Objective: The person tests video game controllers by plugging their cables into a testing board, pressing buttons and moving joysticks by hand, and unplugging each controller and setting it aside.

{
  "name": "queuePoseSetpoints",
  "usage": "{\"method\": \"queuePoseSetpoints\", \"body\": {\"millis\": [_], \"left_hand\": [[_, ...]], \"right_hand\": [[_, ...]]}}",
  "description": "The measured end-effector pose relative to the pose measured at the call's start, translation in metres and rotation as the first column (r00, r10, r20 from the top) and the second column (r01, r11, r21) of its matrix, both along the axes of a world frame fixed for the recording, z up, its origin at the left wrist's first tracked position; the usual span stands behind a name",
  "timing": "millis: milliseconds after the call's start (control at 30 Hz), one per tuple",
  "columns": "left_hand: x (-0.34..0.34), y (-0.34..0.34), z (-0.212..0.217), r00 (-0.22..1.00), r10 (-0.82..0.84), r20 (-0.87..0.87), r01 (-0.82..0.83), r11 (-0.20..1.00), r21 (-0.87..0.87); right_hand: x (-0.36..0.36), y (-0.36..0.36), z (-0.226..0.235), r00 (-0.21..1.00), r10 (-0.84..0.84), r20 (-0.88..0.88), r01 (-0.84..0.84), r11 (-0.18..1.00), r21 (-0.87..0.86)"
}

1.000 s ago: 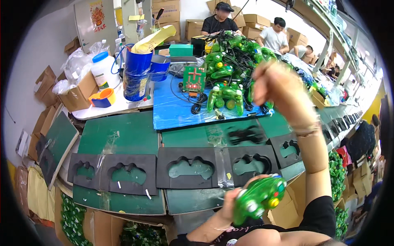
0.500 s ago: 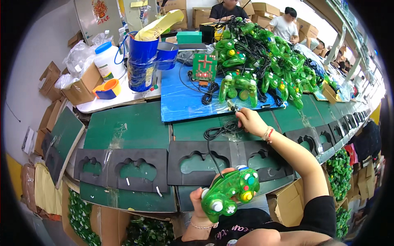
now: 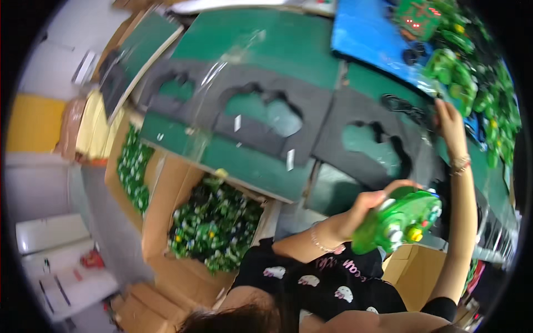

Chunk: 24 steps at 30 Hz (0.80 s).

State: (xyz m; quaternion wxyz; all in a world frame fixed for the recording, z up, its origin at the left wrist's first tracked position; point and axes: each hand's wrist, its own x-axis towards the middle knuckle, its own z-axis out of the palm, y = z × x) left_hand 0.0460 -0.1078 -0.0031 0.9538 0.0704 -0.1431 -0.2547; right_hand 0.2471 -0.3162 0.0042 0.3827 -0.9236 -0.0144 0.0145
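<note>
Fingers of my left hand (image 3: 355,213) are wrapped around a translucent green game controller (image 3: 397,219), thumb over its top edge, holding it in the air just in front of my chest, above the near edge of the workbench (image 3: 244,161). Its yellow button faces down toward me. Below and to the left, under the bench edge, I see an open cardboard box (image 3: 166,222) packed with more green controllers (image 3: 214,227), and a second batch further left.

Beyond the held controller lie dark foam trays (image 3: 311,119) with controller-shaped cutouts, side by side on the green bench top, a clear plastic sheet (image 3: 222,94) lying partly over the left ones. My right hand (image 3: 451,125) is stretched out over the right tray, fingers mostly extended and resting at a black coiled cable (image 3: 404,105); I cannot tell whether they actually pinch it.

Farther out, a blue mat (image 3: 366,33) carries a heap of green controllers (image 3: 472,77) with a green circuit board (image 3: 419,14) at its far edge.
</note>
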Motion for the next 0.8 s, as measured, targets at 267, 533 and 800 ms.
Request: {"method": "queuePoseSetpoints", "body": {"millis": [267, 533, 800], "left_hand": [[0.001, -0.006, -0.014, 0.995, -0.051, 0.082, 0.058, 0.996, -0.075], [0.004, -0.014, -0.018, 0.991, -0.1, 0.089, 0.106, 0.992, -0.069], [0.001, 0.001, -0.013, 0.993, 0.121, 0.001, -0.12, 0.986, -0.113]], "right_hand": [[0.002, -0.036, -0.005, 0.99, 0.129, -0.053, -0.139, 0.949, -0.284], [0.018, -0.048, -0.028, 0.938, 0.224, 0.266, -0.071, 0.873, -0.483], [-0.076, -0.015, 0.045, 0.995, 0.065, 0.081, -0.072, 0.993, 0.088]]}}
